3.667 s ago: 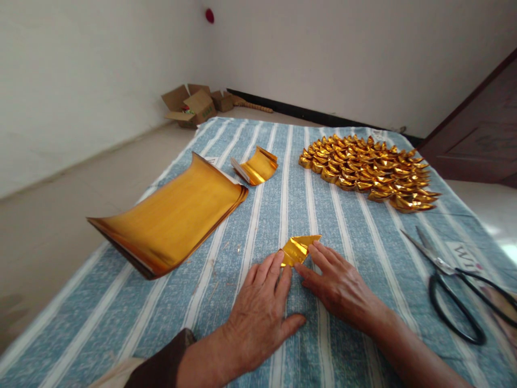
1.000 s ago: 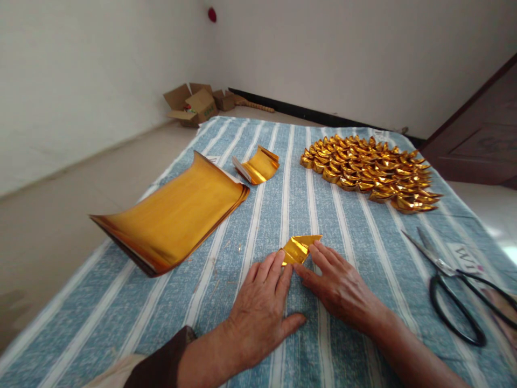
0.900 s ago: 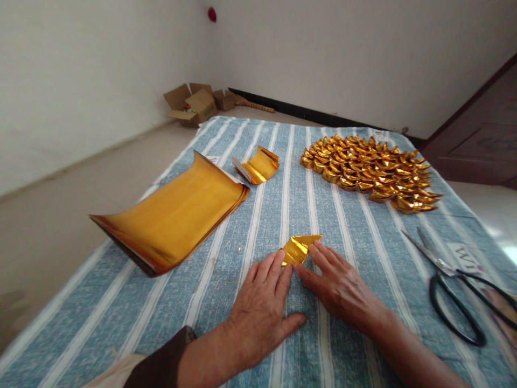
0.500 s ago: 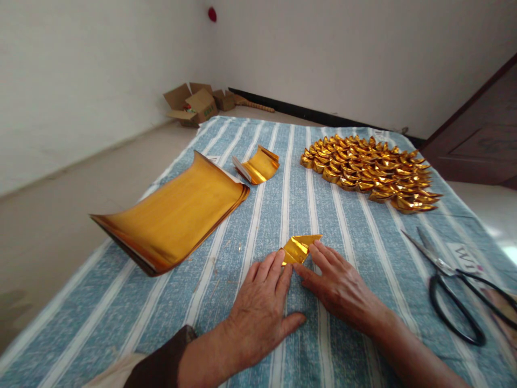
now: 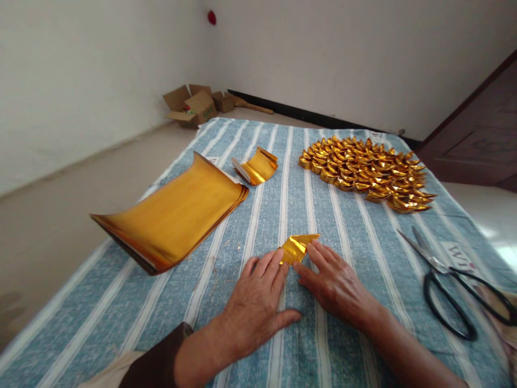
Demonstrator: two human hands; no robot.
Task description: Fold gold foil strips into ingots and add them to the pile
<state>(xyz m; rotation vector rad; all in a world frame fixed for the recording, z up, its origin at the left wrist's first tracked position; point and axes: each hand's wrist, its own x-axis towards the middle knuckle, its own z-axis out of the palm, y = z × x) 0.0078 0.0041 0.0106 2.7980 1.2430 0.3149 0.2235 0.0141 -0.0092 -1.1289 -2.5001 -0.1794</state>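
Observation:
A small sheet of shiny gold foil paper, folded into a slanted shape with a point at its right end, lies flat on the cloth. My left hand rests palm down with its fingers stretched out, fingertips on the paper's left corner and thumb held away. On the other side, my right hand is laid with its fingertips on the paper's right part. Its thumb is spread toward the near edge, and its fingers are open. Beyond my hands, many folded gold paper ingots stand in a tight cluster.
A stack of large gold sheets lies at left, with a smaller curled gold stack behind it. Black-handled scissors lie at right on the striped blue cloth. An open cardboard box is on the floor beyond.
Both hands stay almost where they were on the folded paper. The view has shifted slightly, so the scissors and ingots appear a little farther left.

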